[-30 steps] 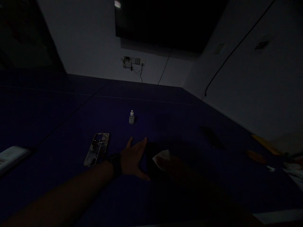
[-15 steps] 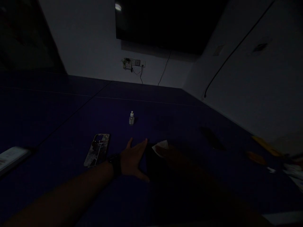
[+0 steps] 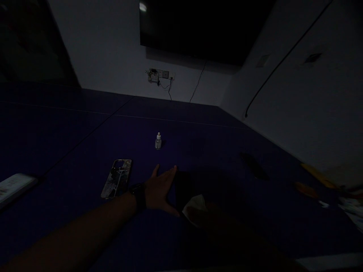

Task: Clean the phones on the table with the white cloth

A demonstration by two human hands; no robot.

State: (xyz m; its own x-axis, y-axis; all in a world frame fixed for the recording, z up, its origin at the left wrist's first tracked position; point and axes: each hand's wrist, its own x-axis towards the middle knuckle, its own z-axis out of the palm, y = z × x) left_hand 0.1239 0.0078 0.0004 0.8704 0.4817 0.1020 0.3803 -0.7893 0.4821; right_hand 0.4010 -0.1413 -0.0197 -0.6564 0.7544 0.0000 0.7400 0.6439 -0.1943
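Observation:
My left hand (image 3: 160,190), a dark watch on its wrist, lies with fingers spread at the left edge of a black patch (image 3: 184,185); whether that is a flat dark object or shadow I cannot tell. Over this patch my right hand (image 3: 202,217), mostly lost in darkness, presses a crumpled white tissue or cloth (image 3: 197,204) with closed fingers. A patterned phone case (image 3: 117,179) lies left of my left wrist; the dim light hides whether a phone is inside. Beyond my hands stands a small clear bottle (image 3: 158,143) with a white dropper top.
The blue surface (image 3: 93,151) stretches to the wall. A white box-like object (image 3: 17,187) sits at the far left. On the right lie a dark flat object (image 3: 253,166), an orange item (image 3: 306,189) and a yellow item (image 3: 319,175). A large screen (image 3: 195,30) hangs above sockets (image 3: 160,74).
My right hand has moved the white tissue or cloth down towards me across the black patch. My left hand has stayed in place.

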